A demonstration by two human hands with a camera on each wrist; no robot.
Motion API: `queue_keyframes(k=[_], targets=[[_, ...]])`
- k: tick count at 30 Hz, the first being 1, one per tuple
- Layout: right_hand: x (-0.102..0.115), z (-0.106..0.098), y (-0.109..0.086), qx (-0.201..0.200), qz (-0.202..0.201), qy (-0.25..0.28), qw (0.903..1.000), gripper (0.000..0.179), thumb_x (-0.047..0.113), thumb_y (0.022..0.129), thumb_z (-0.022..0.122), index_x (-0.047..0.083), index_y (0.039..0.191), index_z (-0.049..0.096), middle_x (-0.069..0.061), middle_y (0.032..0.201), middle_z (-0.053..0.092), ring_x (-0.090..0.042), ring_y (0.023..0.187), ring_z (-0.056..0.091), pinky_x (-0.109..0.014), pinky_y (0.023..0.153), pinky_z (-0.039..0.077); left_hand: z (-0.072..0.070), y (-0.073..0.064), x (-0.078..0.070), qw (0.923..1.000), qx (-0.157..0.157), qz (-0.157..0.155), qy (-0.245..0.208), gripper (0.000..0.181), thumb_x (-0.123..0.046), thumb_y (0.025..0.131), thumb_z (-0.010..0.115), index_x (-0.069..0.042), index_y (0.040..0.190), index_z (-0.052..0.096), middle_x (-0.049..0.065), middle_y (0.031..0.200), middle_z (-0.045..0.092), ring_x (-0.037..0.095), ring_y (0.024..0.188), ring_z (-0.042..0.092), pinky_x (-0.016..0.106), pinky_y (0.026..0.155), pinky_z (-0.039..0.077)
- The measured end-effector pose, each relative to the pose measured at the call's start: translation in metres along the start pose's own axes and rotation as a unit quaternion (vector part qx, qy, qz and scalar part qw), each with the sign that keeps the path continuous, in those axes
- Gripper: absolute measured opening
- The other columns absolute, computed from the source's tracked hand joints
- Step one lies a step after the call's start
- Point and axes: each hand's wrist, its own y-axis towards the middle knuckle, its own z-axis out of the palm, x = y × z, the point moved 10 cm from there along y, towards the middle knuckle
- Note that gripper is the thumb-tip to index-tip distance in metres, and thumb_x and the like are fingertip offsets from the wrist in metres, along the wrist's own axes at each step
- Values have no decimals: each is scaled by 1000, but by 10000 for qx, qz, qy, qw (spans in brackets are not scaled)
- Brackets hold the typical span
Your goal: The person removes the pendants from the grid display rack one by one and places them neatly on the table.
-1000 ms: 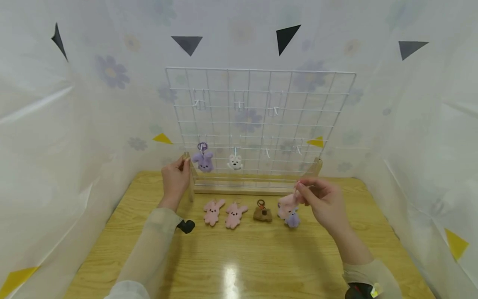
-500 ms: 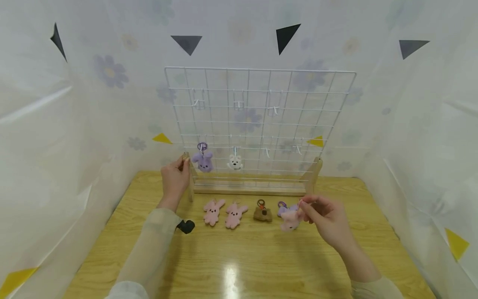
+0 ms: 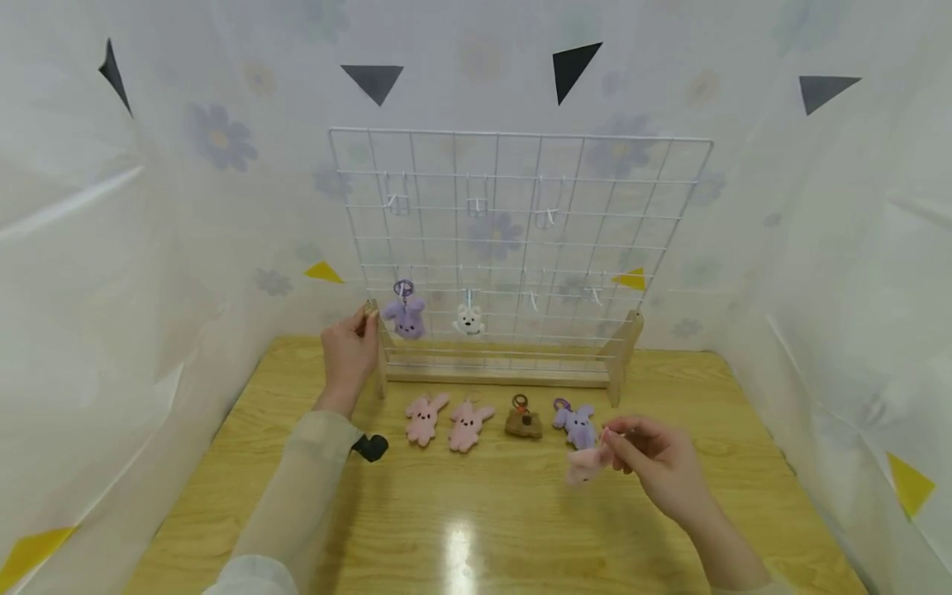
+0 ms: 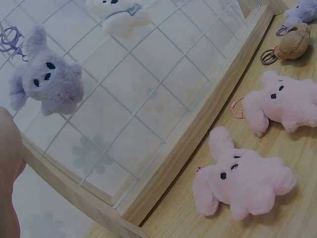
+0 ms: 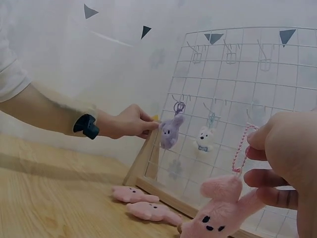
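My left hand (image 3: 349,359) pinches the top of the left wooden post (image 3: 381,355) of a white wire grid rack (image 3: 506,244). In the right wrist view, my right hand (image 5: 292,158) pinches the pink beaded chain (image 5: 239,151) of a pink plush bunny keychain (image 5: 218,213), which dangles below the fingers. This bunny hangs in front of a purple plush keychain (image 3: 580,426) lying on the table. From lower hooks on the grid hang another purple plush keychain (image 4: 49,74) and a small white bear keychain (image 3: 469,320).
Two pink plush bunnies, the left one (image 3: 424,420) and the right one (image 3: 468,426), lie before the rack. A brown plush keychain (image 3: 524,422) with a ring lies right of them. Bare white hooks (image 3: 549,216) stick out of the grid above the wooden table (image 3: 387,512).
My right hand has come down and nearer with the pink bunny, away from the rack. The purple keychain behind it and the right post now show more. My left hand stays put.
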Motion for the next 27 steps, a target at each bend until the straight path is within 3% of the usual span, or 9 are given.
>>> queue_keyframes(k=[9, 22, 27], targets=[[-13, -5, -17, 27, 305, -124, 9995, 15, -11, 101, 63, -2, 105, 74, -18, 80, 70, -24, 59, 59, -35, 49, 51, 1, 1, 1, 10000, -8, -59, -8, 24, -11, 102, 72, 10, 115, 76, 25, 89, 77, 36, 69, 75, 51, 63, 62], [-24, -4, -37, 148, 510, 108, 9985, 14, -13, 101, 62, -5, 107, 73, -18, 86, 73, -23, 61, 61, -35, 51, 52, 2, 1, 4, 10000, -38, -34, 14, 24, -12, 104, 71, 8, 115, 77, 24, 90, 77, 35, 69, 75, 50, 62, 62], [-27, -7, -46, 82, 535, -55, 9985, 17, -13, 101, 62, -2, 107, 74, -16, 86, 73, -21, 61, 61, -34, 50, 52, 2, 1, 5, 9999, -36, -84, -62, 24, -13, 103, 71, 7, 116, 77, 24, 91, 77, 36, 70, 75, 50, 63, 63]])
